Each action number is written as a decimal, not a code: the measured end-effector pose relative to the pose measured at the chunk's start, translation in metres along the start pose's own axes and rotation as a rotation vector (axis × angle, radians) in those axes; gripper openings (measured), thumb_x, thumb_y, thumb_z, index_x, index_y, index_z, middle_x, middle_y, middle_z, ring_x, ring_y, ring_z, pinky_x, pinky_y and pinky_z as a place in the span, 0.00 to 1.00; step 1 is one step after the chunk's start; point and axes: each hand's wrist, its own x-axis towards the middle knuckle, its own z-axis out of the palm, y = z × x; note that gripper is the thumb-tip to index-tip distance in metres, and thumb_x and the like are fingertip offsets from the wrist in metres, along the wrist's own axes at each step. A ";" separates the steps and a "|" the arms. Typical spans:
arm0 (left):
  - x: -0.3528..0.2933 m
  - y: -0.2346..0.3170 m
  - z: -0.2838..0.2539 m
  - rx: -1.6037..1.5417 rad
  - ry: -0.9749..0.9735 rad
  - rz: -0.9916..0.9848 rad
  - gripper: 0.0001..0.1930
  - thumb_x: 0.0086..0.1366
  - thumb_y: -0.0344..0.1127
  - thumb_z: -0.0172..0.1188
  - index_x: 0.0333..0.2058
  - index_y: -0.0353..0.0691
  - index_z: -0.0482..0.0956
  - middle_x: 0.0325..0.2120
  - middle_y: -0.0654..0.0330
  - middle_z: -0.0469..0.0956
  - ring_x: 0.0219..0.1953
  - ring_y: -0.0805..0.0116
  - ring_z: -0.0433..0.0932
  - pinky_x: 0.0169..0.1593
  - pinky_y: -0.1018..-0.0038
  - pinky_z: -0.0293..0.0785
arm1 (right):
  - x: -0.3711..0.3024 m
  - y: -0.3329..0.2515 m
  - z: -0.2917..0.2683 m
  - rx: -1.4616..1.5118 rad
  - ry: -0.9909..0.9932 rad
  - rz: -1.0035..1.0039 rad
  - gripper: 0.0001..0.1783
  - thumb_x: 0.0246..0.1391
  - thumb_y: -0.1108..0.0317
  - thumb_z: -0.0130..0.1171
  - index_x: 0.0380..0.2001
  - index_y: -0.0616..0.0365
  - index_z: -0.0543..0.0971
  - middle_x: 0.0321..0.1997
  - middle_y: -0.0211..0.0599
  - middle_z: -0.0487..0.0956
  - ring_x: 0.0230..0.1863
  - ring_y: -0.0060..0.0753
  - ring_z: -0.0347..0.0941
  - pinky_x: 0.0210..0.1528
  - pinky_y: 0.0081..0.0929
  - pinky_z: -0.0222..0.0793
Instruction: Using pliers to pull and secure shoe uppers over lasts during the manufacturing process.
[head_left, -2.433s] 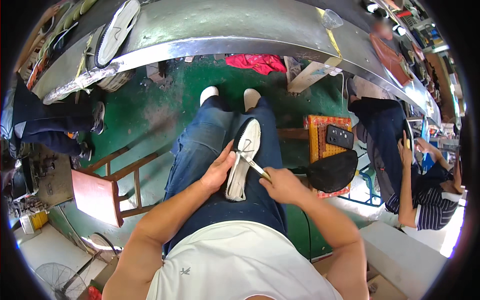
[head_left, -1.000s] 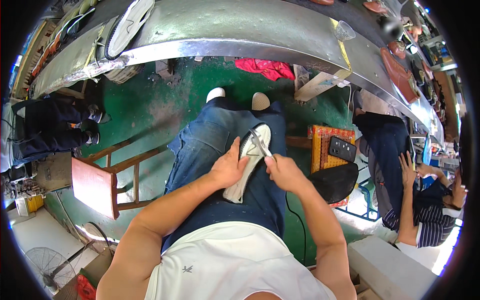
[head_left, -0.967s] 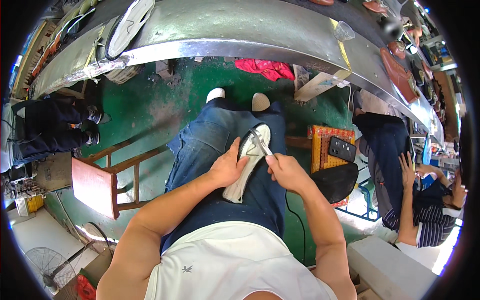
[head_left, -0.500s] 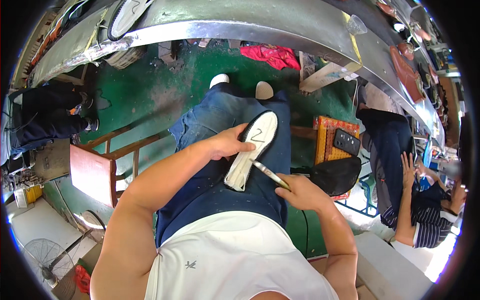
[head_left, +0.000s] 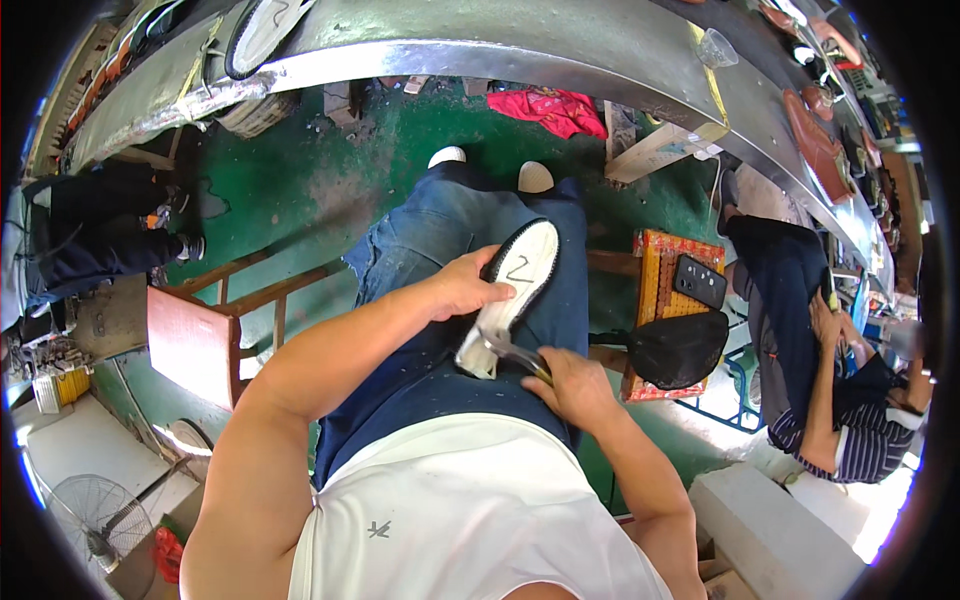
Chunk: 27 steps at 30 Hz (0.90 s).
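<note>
Past our lap [head_left: 415,235] stretched a metal bench [head_left: 480,28]. Toward that lap's right edge lay a shoe [head_left: 530,255], our left hand [head_left: 465,288] pinching its side; our right hand [head_left: 580,388] gripped a tool [head_left: 517,352] over its heel. Apparently we worked there; the next move called for steadiness.

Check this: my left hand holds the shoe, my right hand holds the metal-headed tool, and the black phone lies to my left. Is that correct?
Not quite: the black phone lies to your right, as the head view shows. Your left hand does hold the shoe, and your right hand the metal-headed tool.
</note>
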 end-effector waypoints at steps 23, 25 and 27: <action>-0.075 -0.009 0.013 -0.016 0.039 0.201 0.44 0.67 0.36 0.64 0.73 0.32 0.47 0.68 0.46 0.64 0.68 0.58 0.66 0.70 0.68 0.60 | -0.006 0.031 -0.002 0.606 -0.054 0.290 0.20 0.72 0.56 0.46 0.43 0.66 0.76 0.32 0.49 0.81 0.34 0.48 0.81 0.40 0.39 0.75; -0.111 0.057 0.003 -0.463 -0.004 0.050 0.40 0.68 0.34 0.64 0.73 0.32 0.53 0.68 0.52 0.66 0.67 0.63 0.67 0.69 0.68 0.62 | -0.015 0.042 0.006 0.781 0.044 0.351 0.22 0.74 0.55 0.43 0.43 0.65 0.76 0.31 0.40 0.81 0.31 0.31 0.80 0.37 0.30 0.75; -0.131 0.095 -0.022 -0.607 -0.053 0.187 0.43 0.67 0.36 0.66 0.73 0.33 0.52 0.67 0.53 0.67 0.66 0.63 0.68 0.68 0.65 0.64 | -0.019 0.053 0.023 0.980 0.033 0.418 0.25 0.75 0.53 0.40 0.44 0.66 0.76 0.32 0.36 0.81 0.32 0.26 0.79 0.37 0.27 0.75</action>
